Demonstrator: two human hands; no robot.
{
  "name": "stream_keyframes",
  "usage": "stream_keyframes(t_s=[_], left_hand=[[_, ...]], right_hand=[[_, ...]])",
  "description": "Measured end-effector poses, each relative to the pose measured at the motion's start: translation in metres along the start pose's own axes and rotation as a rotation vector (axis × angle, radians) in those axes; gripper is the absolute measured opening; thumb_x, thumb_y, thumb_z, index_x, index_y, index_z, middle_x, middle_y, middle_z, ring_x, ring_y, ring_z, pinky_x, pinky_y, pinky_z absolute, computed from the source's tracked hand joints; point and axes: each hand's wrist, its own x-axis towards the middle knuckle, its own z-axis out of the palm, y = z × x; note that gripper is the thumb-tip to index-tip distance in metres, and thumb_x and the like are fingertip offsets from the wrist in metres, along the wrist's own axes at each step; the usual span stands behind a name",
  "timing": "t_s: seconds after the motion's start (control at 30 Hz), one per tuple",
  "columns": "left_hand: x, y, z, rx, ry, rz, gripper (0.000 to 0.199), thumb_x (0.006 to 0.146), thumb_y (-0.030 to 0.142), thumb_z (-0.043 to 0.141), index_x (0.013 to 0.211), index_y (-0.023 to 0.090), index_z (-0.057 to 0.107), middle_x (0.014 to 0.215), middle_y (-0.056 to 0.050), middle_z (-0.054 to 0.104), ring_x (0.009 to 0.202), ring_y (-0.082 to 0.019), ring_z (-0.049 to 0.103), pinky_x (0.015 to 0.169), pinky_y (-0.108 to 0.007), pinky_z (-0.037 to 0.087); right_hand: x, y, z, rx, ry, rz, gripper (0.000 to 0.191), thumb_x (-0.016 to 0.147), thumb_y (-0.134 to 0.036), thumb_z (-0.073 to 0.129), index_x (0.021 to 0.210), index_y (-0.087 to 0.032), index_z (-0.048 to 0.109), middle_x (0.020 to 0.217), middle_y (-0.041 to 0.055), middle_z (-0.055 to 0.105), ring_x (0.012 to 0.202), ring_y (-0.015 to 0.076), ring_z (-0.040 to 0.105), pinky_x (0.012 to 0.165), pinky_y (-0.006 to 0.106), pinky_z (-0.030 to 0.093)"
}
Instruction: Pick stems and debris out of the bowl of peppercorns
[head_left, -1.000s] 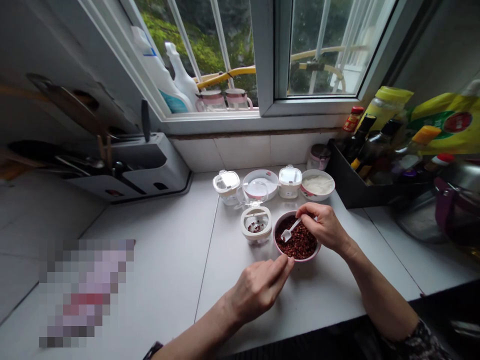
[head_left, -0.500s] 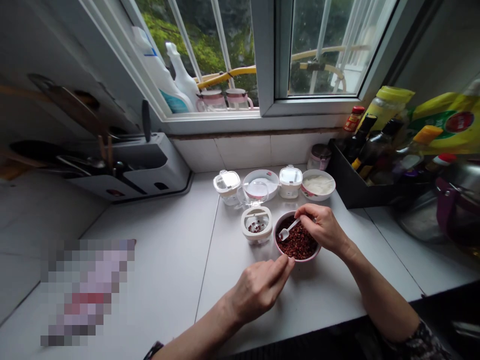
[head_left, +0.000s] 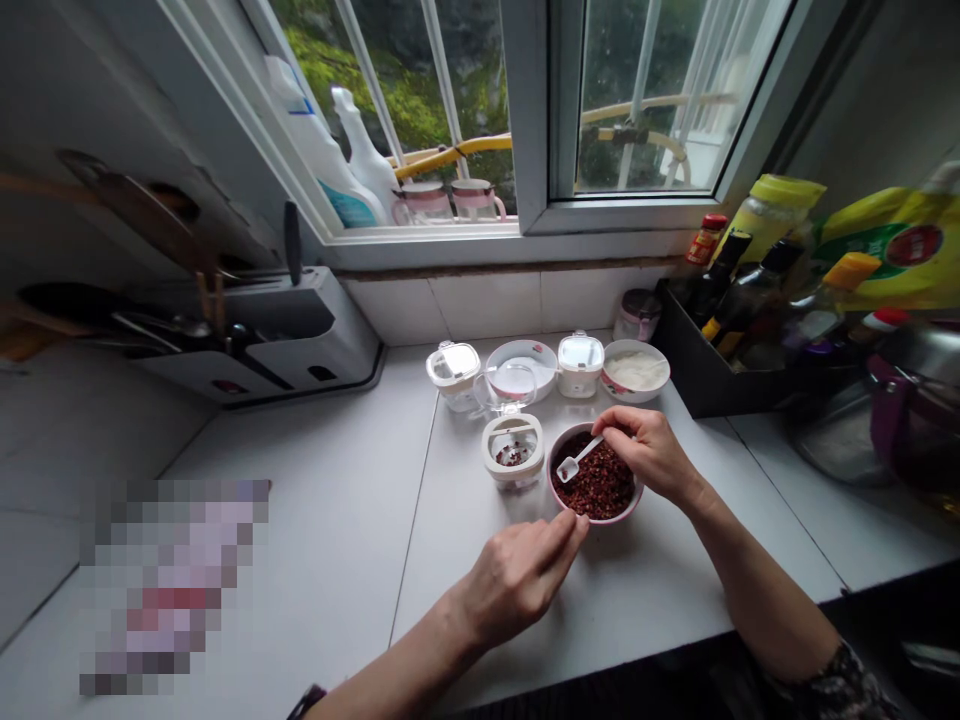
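Left hand [head_left: 517,575], nearest on the white counter [head_left: 322,560]: thumb and fingertips pinched together on the near rim of the bowl [head_left: 604,521]. Bowl sits upright on the counter, pinkish outside, well filled with dark red grains [head_left: 604,492]. Right hand [head_left: 651,455] over the bowl's right side, thumb and fingers clamped on the handle end of a small white spoon [head_left: 579,460]. Spoon slants down leftward, scoop over the left part of the grains; contact with them cannot be told. Jar [head_left: 514,478] just beside the bowl on its left: clear, pale square collar, a few grains inside; clear lid [head_left: 507,388] raised at the back. Behind, a row, left to right: closed jar [head_left: 454,375]; dish [head_left: 538,352] with white contents, partly seen through the lid; second closed jar [head_left: 580,378]; second dish [head_left: 637,393], also with white contents. Dark-topped pot [head_left: 636,318] stands behind that dish, near the wall. Right of it, black bin [head_left: 694,385] crowded with bottles. Far left, grey rack [head_left: 315,345] holding utensils. Farthest, at the window, two white spray bottles [head_left: 366,155] and two pink-trimmed mugs [head_left: 478,203].
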Motion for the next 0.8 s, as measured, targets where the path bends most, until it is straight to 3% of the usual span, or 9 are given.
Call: stream_keyframes(t_s=[0.47,0.67,0.8], left_hand=[[0.0001,0.0001,-0.0001,0.004,-0.017,-0.006,0.025,0.099,0.007,0.040,0.115,0.003,0.058,0.100,-0.015,0.071,0.067,-0.014,0.068,0.057,-0.026,0.058],[-0.0002,-0.0002,0.0003,0.001,-0.015,-0.002,0.024,0.099,0.007,0.040,0.115,0.002,0.058,0.100,-0.015,0.070,0.066,-0.014,0.067,0.055,-0.026,0.056],[0.0006,0.0001,0.0000,-0.001,-0.015,0.002,0.025,0.098,0.006,0.040,0.115,0.001,0.058,0.100,-0.015,0.070,0.067,-0.014,0.066,0.055,-0.026,0.056]], right_hand=[[0.0018,-0.0014,-0.0049,0.138,0.033,0.127,0.016,0.074,-0.021,0.051,0.070,-0.017,0.066,0.060,-0.0017,0.058,0.057,0.0118,0.050,0.055,0.024,0.039],[0.0066,-0.0027,-0.0072,0.385,0.041,0.266,0.014,0.070,-0.027,0.060,0.074,-0.016,0.068,0.057,-0.0021,0.060,0.049,0.0106,0.051,0.051,0.024,0.042],[0.0077,-0.0038,-0.0044,0.478,0.087,0.247,0.017,0.071,-0.030,0.067,0.078,-0.015,0.070,0.060,-0.0008,0.063,0.049,0.0108,0.055,0.051,0.025,0.046]])
